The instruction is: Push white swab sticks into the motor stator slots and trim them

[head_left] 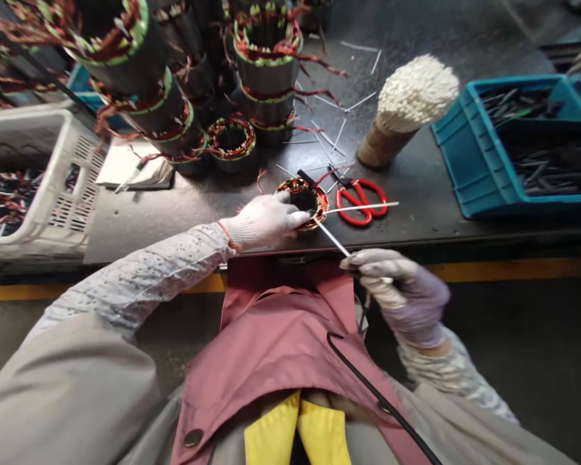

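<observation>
A short motor stator (319, 205) with copper windings and a pale green rim stands near the bench's front edge. My left hand (271, 218), in a white knit glove, grips its left and front side, thumb and fingers over the rim. My right hand (397, 287), in a grey and purple glove, is closed on one end of a white tie cord (333, 237), which runs straight to the stator's front rim. Another white cord end sticks out to the right, across red-handled scissors (361, 201). A thin dark item below my right hand is too unclear to name.
Stacked wound stators (268, 71) stand at the back left, and a single stator (231, 145) is in front. A bundle of white cords (414, 97) stands upright at right. A blue bin (484, 168) holds dark pieces; a white crate (39, 213) holds wire bits. Loose cords lie about.
</observation>
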Action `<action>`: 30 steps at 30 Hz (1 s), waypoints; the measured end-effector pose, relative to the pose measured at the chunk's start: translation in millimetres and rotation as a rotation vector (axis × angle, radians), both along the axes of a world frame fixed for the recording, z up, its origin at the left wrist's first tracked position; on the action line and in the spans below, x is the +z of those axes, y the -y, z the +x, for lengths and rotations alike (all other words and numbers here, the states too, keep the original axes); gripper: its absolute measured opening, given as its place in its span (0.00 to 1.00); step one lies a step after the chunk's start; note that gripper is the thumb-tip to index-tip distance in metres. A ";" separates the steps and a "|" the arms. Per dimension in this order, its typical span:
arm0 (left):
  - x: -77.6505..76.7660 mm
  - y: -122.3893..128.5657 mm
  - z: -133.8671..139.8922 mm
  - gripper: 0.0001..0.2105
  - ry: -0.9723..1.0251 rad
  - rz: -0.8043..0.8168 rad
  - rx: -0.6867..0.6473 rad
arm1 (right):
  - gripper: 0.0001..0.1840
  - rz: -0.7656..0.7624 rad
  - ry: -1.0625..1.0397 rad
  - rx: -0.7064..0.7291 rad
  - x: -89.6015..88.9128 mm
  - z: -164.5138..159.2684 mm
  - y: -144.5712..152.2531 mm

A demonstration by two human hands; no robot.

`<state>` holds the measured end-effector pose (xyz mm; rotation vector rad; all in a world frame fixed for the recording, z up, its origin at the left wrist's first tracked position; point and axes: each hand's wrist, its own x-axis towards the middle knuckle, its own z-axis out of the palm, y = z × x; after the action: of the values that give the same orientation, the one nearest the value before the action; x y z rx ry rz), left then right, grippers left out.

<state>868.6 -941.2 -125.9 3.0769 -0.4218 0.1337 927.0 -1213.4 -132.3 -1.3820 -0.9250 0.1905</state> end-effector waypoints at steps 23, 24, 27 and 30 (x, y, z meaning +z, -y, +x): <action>-22.2 19.1 3.0 0.31 0.155 -0.442 0.248 | 0.05 -0.007 0.325 -0.182 -70.8 -6.7 -62.5; -24.4 22.3 1.7 0.32 0.185 -0.524 0.295 | 0.05 0.017 0.345 -0.187 -72.0 -4.0 -69.1; -32.5 29.5 -1.4 0.26 0.275 -0.642 0.357 | 0.06 0.017 0.292 -0.144 -66.9 0.3 -75.4; -39.5 30.1 -2.4 0.10 0.363 -0.597 0.292 | 0.06 -0.020 0.217 -0.183 -49.7 1.1 -68.1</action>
<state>866.2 -971.3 -165.4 2.4924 0.0658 0.6920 928.1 -1145.3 -182.0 -1.5181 -0.9703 -0.0914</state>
